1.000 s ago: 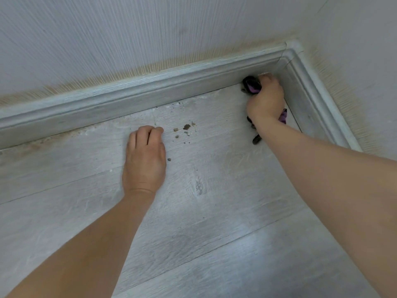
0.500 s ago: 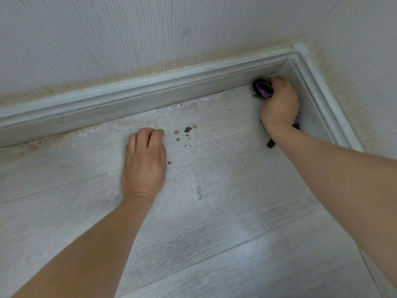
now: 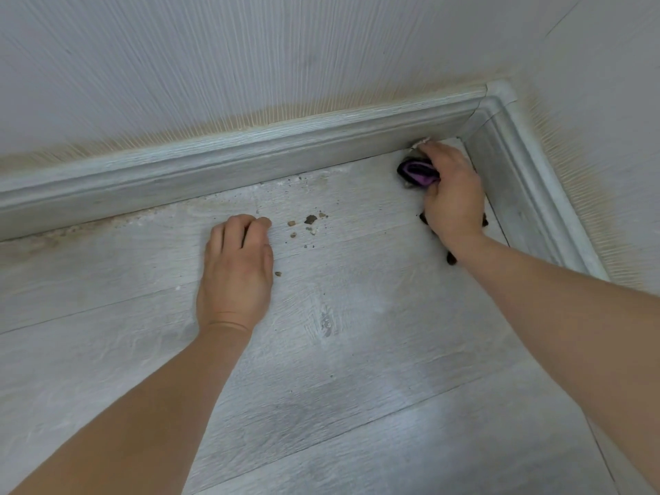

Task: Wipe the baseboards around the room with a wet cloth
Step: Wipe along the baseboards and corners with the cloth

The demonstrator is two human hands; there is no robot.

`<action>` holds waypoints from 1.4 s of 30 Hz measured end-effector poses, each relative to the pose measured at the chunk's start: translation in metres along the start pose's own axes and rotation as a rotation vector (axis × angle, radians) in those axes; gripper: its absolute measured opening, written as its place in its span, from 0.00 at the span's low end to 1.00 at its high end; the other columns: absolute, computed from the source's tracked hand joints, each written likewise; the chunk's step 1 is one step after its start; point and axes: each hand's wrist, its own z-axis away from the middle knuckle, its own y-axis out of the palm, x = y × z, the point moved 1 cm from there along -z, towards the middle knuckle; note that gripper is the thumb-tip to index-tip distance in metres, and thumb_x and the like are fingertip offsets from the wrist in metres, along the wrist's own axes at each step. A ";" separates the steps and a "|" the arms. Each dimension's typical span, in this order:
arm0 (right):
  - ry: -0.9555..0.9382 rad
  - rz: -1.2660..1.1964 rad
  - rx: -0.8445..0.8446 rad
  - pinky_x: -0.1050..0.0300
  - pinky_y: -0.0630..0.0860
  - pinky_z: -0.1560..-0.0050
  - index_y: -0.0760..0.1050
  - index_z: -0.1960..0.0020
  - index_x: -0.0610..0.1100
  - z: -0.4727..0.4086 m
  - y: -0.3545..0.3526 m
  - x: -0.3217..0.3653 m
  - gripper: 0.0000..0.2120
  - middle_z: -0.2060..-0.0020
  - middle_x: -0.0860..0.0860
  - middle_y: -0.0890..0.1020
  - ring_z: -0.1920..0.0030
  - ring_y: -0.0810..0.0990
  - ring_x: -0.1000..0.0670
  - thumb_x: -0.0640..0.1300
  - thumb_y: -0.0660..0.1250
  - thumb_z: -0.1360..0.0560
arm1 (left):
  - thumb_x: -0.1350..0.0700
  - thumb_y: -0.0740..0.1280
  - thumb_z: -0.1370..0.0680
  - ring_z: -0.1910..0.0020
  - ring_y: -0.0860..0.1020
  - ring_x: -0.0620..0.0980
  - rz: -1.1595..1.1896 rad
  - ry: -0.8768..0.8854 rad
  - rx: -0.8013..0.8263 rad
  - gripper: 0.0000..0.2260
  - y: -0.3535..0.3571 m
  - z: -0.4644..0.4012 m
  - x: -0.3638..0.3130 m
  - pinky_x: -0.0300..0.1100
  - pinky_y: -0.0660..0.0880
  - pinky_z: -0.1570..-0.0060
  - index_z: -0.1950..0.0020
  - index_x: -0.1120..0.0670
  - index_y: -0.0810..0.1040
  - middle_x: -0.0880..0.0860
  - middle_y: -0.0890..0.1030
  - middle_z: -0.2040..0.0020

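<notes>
- Crumpled purple and black cloth (image 3: 418, 173): bunched in the right hand, lying on the floor near the room's corner, just beside the foot of the far skirting; dark ends of it stick out under the wrist (the lowest end at the forearm's edge).
- Right hand (image 3: 451, 198): fingers curled round the cloth and gripping it, knuckles up, fingertips reaching toward the base of the far skirting. Whether they touch it I cannot tell.
- Pale grey wood-grain moulded baseboard along the far wall (image 3: 250, 162): runs from the left edge to the corner; a line of grit lies along its foot at the left.
- Matching grey baseboard on the right wall (image 3: 528, 194): meets the first at a moulded corner piece (image 3: 500, 94).
- Left hand (image 3: 234, 269): resting on the floor well apart from the cloth, fingers loosely curled under, holding nothing.
- Small brown crumbs of dirt (image 3: 310, 219): scattered on the floor between the two hands, nearer the left.
- Light grey wood-effect laminate floor (image 3: 357, 387): planks run diagonally.
- White ribbed wallpaper (image 3: 250, 58): yellowish staining just above both baseboards.
</notes>
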 end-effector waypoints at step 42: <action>-0.253 -0.112 0.170 0.62 0.62 0.36 0.73 0.33 0.43 0.043 0.040 0.100 0.29 0.35 0.47 0.75 0.35 0.71 0.45 0.26 0.60 0.32 | 0.58 0.53 0.21 0.47 0.68 0.50 0.111 0.012 0.002 0.15 -0.018 0.000 0.013 0.44 0.67 0.41 0.42 0.60 0.76 0.55 0.74 0.46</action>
